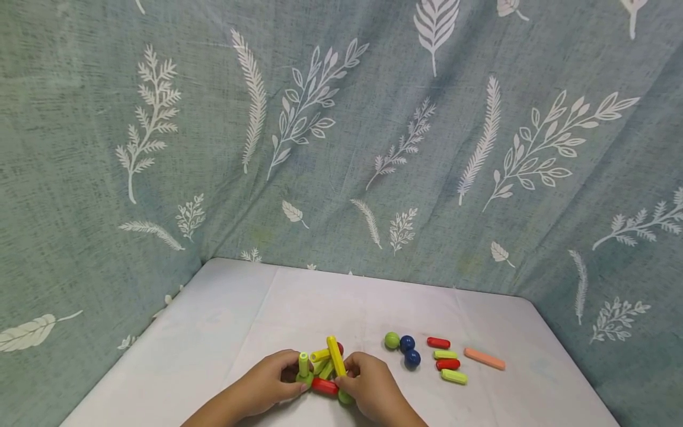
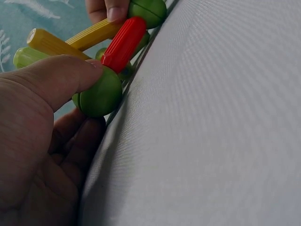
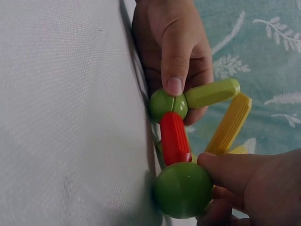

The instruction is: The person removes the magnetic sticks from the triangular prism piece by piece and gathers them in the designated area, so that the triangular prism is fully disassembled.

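Observation:
On the white table, a built piece of plastic rods and balls lies between both hands. My left hand (image 1: pixel 274 379) pinches a green ball (image 2: pixel 101 94) at its left corner, thumb on top and fingers below. From that ball a light green rod (image 1: pixel 303 363) stands up. A red rod (image 1: pixel 324 386) joins it to another green ball (image 3: pixel 183 190) at the right corner. There my right hand (image 1: pixel 370 382) pinches the lower end of a slanting yellow rod (image 1: pixel 336 356), close against the ball. Behind, a second yellow rod (image 1: pixel 319 356) and more light green rods are partly hidden.
Right of the hands lie a loose green ball (image 1: pixel 392 340) and two dark blue balls (image 1: pixel 407 343). Farther right are red rods (image 1: pixel 439 343), light green rods (image 1: pixel 454 376) and an orange rod (image 1: pixel 484 359). Leaf-patterned cloth (image 1: pixel 331 190) hangs behind and beside the table.

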{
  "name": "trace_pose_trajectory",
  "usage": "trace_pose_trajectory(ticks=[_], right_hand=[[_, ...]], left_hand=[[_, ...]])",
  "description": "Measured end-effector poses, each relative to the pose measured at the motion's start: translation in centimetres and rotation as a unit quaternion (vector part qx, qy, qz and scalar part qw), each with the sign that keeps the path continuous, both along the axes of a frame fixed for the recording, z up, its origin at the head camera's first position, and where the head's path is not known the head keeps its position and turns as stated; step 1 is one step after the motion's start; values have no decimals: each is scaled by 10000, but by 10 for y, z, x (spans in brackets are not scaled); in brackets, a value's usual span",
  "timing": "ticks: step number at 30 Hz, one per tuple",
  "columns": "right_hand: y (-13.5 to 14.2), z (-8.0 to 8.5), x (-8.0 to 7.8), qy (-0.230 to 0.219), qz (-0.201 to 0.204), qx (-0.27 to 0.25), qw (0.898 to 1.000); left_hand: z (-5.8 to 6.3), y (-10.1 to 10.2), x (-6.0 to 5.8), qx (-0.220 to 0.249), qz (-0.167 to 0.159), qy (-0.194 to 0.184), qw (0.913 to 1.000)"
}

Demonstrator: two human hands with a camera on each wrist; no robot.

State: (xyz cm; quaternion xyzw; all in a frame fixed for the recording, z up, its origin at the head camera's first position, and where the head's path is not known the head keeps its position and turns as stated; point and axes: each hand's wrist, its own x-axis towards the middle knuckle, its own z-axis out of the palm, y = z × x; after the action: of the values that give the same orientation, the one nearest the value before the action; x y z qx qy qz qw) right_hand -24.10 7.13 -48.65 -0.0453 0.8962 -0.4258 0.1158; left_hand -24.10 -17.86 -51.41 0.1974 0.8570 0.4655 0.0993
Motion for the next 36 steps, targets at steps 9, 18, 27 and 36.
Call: trace_pose_trajectory(ticks=[9, 18, 27, 36], right_hand=[[1, -1, -1, 25, -8, 33, 10000], [7, 0, -3, 152, 55, -134, 9998], [25, 2, -8, 314, -40, -143, 9994], [47, 5, -12, 490, -367, 113, 9981]], left_hand=[[-3, 0, 0, -135, 52, 34, 9999], [-6, 0, -1, -34, 28, 31, 10000], [-2, 0, -1, 45, -5, -17, 10000], [-5, -1, -3, 79, -63, 13, 9999]])
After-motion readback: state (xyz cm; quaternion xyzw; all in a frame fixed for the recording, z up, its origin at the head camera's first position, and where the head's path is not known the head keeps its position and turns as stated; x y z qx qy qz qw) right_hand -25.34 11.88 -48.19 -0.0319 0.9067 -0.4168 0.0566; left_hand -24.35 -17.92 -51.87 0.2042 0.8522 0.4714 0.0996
